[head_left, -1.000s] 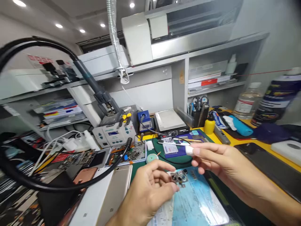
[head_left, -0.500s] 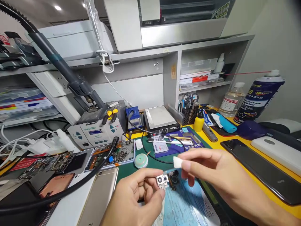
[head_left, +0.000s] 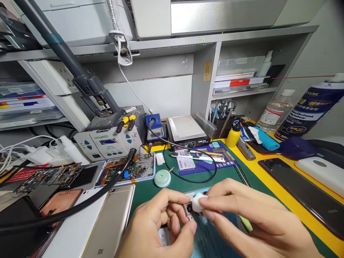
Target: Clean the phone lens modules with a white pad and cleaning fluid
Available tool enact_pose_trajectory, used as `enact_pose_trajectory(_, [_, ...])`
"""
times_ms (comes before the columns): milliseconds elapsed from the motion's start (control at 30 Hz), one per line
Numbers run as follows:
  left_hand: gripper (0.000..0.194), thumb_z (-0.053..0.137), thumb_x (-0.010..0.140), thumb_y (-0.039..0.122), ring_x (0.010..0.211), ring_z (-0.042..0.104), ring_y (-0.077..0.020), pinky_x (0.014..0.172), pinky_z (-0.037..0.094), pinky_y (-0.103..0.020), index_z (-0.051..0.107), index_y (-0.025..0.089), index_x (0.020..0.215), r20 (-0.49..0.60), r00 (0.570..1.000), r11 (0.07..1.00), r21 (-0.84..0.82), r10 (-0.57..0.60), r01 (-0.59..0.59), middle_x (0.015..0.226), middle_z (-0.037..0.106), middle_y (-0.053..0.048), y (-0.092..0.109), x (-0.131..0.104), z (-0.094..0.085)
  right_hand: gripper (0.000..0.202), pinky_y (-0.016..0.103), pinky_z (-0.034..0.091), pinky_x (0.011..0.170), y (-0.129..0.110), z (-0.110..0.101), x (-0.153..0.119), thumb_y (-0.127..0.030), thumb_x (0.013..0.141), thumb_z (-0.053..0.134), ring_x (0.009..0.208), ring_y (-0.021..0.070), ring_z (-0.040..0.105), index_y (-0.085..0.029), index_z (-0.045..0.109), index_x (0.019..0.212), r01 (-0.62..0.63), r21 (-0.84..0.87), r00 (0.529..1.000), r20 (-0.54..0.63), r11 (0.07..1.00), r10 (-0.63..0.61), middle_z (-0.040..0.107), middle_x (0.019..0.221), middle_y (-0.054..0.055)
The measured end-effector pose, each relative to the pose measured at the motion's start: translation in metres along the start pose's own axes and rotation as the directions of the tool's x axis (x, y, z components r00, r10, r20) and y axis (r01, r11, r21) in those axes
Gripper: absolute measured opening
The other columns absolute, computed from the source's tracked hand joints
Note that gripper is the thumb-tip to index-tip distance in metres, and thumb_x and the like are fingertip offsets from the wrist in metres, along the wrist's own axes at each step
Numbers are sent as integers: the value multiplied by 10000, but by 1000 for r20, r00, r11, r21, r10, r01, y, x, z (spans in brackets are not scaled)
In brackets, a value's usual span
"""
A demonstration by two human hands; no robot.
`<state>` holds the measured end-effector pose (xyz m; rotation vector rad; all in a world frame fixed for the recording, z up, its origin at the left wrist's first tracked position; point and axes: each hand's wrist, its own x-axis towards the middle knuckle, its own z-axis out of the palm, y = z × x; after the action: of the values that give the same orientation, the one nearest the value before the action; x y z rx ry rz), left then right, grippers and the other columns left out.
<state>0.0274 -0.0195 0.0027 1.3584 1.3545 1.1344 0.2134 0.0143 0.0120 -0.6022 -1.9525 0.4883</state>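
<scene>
Pinched between the thumb and index finger of my left hand [head_left: 163, 225] is a small phone camera module [head_left: 189, 208] with dark lenses in a silvery frame. My right hand [head_left: 249, 215] grips a white cotton pad [head_left: 199, 202] between thumb and fingers. The pad lies against the module's right side and covers part of it. Below both hands is a blue work surface [head_left: 208, 233], largely hidden by them.
A green round tin [head_left: 162, 178] sits just beyond my left hand. Farther left are a parts tray [head_left: 145, 172] and a gold phone [head_left: 110, 222]. Tweezers [head_left: 242, 172] and a black phone [head_left: 301, 193] lie to the right. A soldering cable [head_left: 199, 182] loops across the mat.
My right hand has moved left and down, bringing the cotton pad onto the camera module. My left hand has stayed nearly in place. The view has shifted slightly downward.
</scene>
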Motion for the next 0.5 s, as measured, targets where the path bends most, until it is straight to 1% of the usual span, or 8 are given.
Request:
enact_pose_trajectory(100, [191, 666, 711, 176, 526, 559, -68, 538, 496, -138, 685, 205, 899, 15, 998, 998, 33, 60, -60, 645, 608, 66, -3, -1, 0, 293, 194, 606, 687, 0, -1, -2, 60, 824, 623, 783, 145, 711, -99, 755, 1031, 33, 0, 999, 40, 999, -33, 724, 856, 95])
enact_pose_trajectory(200, [201, 644, 720, 161, 528, 568, -74, 535, 506, -135, 688, 204, 911, 35, 992, 988, 89, 121, -123, 640, 611, 60, -5, -1, -1, 323, 232, 613, 708, 3, -1, -6, 63, 830, 615, 823, 169, 711, -88, 740, 1087, 48, -40, 995, 87, 998, -45, 722, 901, 121])
enact_pose_trajectory(267, [202, 637, 723, 155, 524, 570, -75, 531, 506, -133, 690, 211, 910, 43, 988, 981, 118, 148, -152, 635, 609, 59, -7, 0, -1, 334, 252, 612, 695, 5, 0, -8, 68, 829, 618, 812, 177, 705, -90, 737, 1098, 48, -84, 994, 105, 995, -39, 719, 914, 128])
enact_pose_trajectory(367, [189, 630, 740, 160, 518, 574, -74, 516, 504, -136, 685, 224, 910, 31, 984, 978, 117, 173, -175, 646, 610, 62, -9, 0, 0, 303, 267, 607, 665, 6, -1, -10, 55, 825, 635, 790, 186, 694, -93, 745, 1065, 55, -143, 991, 130, 988, -36, 711, 901, 133])
enact_pose_trajectory(500, [198, 619, 747, 153, 514, 569, -74, 492, 495, -135, 683, 238, 915, 2, 978, 972, 116, 207, -206, 648, 611, 68, -12, -1, 1, 280, 264, 605, 647, 4, -2, -11, 40, 834, 627, 785, 189, 691, -96, 743, 1050, 52, -172, 988, 150, 984, -26, 708, 895, 138])
